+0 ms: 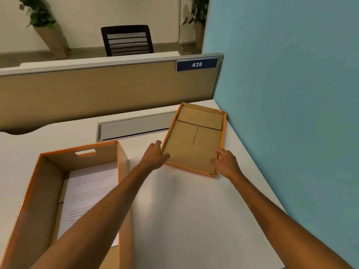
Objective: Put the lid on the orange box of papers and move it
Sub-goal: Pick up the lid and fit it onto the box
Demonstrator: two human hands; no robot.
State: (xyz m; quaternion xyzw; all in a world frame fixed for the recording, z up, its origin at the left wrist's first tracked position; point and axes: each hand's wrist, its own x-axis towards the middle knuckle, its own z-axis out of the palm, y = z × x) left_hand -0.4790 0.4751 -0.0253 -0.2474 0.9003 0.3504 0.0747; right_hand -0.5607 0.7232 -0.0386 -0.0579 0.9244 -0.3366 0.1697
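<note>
Pale and bare for the most part, the white desk [184, 210] was bounded at the back by a tan partition [97, 94] carrying a blue plate marked 438 [197, 64], and on the right by a blue-green wall [291, 94]. Beyond the partition a black mesh chair [127, 40] and two potted plants [41, 18] could be seen against a cream wall. A grey cable tray [134, 127] was set into the desk near the partition.

At the left of the desk the orange box [29, 191] stood open, a handle slot cut into its far wall. Printed papers [91, 193] lay flat on its bottom. The lid [194, 140] lay apart from the box, at the right rear of the desk near the blue-green wall, turned upside down so that its brown cardboard inside faced up within an orange rim.

Both arms were stretched forward to the lid. The left hand [155, 155] was laid against the lid's left edge near its front corner, fingers curled together over the rim. The right hand [226, 162] was placed at the lid's near right corner, fingers slightly spread and bent, the tips at or just over the rim; whether a firm grip was made could not be told. The lid appeared to rest on the desk.
</note>
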